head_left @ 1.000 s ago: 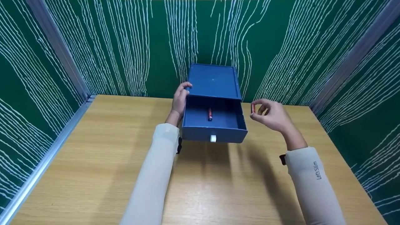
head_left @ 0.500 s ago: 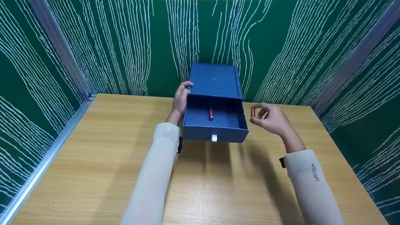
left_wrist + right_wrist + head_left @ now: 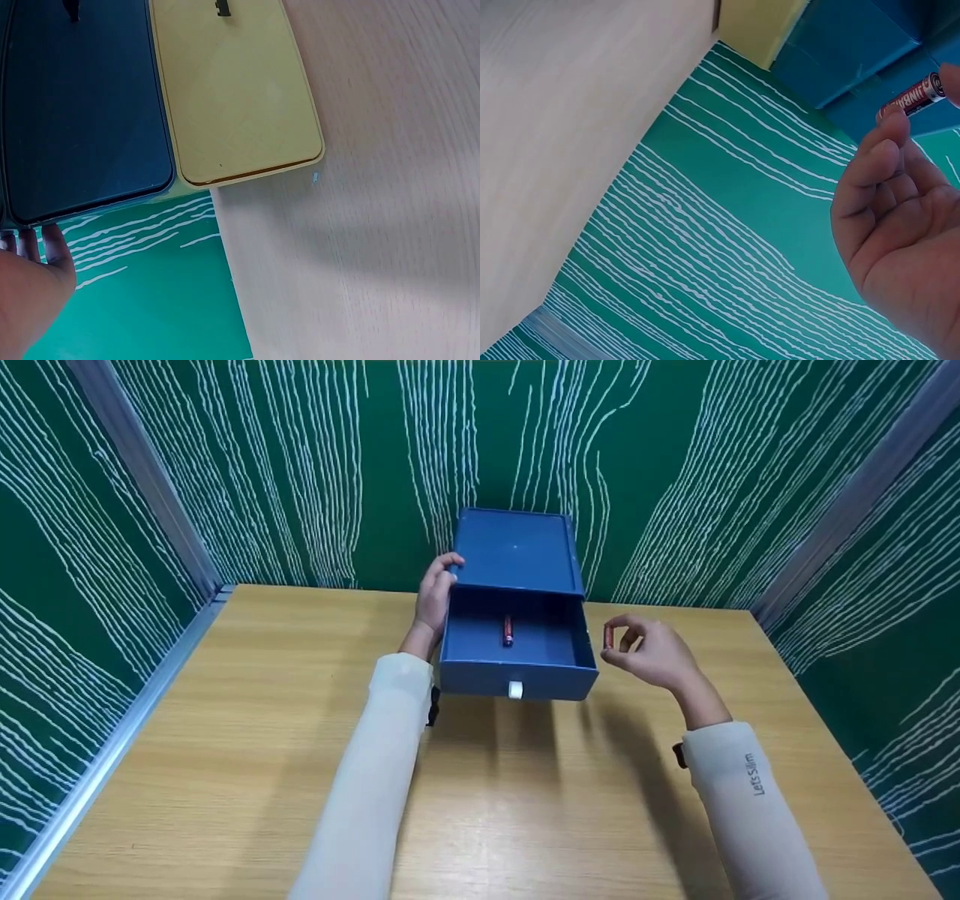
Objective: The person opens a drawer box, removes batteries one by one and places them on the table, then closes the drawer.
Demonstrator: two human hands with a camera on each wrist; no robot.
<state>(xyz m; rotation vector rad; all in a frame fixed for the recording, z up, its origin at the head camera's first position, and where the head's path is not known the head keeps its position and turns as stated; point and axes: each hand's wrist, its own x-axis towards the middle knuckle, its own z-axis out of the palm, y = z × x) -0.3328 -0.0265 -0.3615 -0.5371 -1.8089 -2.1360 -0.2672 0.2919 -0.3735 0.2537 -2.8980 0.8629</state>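
A blue drawer box [image 3: 517, 547] stands at the back of the table, its drawer [image 3: 480, 681] pulled out toward me. A red battery [image 3: 508, 631] lies inside that drawer. My left hand [image 3: 433, 596] holds the box's left side, fingers bent over its top edge; the left wrist view has its fingertips at the edge of a dark blue panel [image 3: 86, 112]. To the right of the drawer, my right hand [image 3: 654, 655] pinches a second red battery [image 3: 608, 637] upright between thumb and index finger. Lettering and one metal end of this battery [image 3: 915, 96] show in the right wrist view.
A yellow section [image 3: 240, 90] adjoins the blue one. The drawer's front carries a white knob [image 3: 515, 690]. Green walls [image 3: 300, 472] with white wavy lines enclose the wooden table [image 3: 225, 720] at the back and both sides.
My right hand has come down slightly toward me, with the battery still pinched. The left hand keeps its place on the box, and the drawer stays pulled out.
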